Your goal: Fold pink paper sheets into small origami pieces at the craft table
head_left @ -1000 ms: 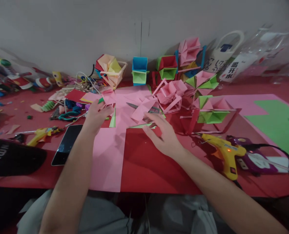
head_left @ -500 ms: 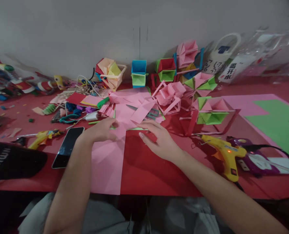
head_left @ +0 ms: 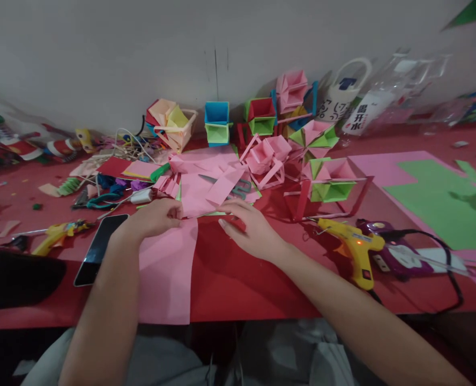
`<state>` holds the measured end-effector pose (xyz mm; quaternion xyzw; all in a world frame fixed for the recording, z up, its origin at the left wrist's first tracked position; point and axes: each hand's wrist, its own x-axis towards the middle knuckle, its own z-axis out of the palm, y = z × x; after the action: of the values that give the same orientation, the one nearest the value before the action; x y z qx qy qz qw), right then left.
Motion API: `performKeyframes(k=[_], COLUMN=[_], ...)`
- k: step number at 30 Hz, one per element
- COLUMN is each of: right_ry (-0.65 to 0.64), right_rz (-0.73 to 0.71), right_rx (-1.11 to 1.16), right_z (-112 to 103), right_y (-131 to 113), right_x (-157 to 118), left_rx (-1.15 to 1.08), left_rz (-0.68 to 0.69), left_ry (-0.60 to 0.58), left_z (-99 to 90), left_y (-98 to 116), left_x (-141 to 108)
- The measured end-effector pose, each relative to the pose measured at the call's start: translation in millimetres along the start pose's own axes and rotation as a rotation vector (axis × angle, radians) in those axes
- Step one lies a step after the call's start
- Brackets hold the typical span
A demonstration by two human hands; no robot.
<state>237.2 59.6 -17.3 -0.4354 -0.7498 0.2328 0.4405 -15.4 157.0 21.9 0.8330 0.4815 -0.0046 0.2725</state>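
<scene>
A pink paper sheet (head_left: 165,284) lies flat at the front of the red table, its far edge by my left hand (head_left: 153,219). The fingers of that hand are curled in and closed on the sheet's far left part; the fingertips are partly hidden. To the right, my right hand (head_left: 252,229) hovers over the red surface with thumb and fingers apart, holding nothing. Just beyond its fingertips is a stack of pink paper (head_left: 193,195) with a loose pink strip (head_left: 225,184) across it. Grey-handled scissors (head_left: 242,187) lie partly under that strip.
A black phone (head_left: 99,252) lies left of my forearm. A yellow glue gun (head_left: 352,246) with a lit light stands at right near a purple-and-white device (head_left: 402,254). Folded pink-and-green paper models (head_left: 330,179) line the back. Green paper (head_left: 443,198) lies far right.
The view has turned slightly to the right. My left fingers, apart before, have curled in at the pink sheet. My right hand keeps nearly the same pose.
</scene>
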Motion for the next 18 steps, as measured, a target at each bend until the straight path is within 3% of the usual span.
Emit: performKeyframes(k=[4,10,13,15,16,18], right_ry=[-0.01,-0.033,0.156,0.315,0.379,0.474], right_rz=[0.174,0.437,0.442,0.441,0.45,0.461], right_rx=[0.153,0.537,0.551,0.581,0.602,0.626], right_z=[2.0,5.0,-3.2,-11.5,-15.6,-22.1], right_y=[2.4,7.8,17.4,25.6,29.4,35.5], right_x=[-0.4,4.7,9.7,12.6,13.7,15.5], left_rx=[-0.058,-0.172,-0.23,-0.335,-0.445,-0.755], left_rz=[0.139,0.363,0.405,0.347,0.313,0.282], left_ry=[0.191,0.594,0.831,0.989,1.026,0.941], left_z=[-7.0,-7.5,-5.5,-1.5,1.9,11.7], left_y=[25.6,59.6,58.0,50.8,46.4,38.4], left_x=[-6.1,5.3,22.1,32.5,36.5,41.0])
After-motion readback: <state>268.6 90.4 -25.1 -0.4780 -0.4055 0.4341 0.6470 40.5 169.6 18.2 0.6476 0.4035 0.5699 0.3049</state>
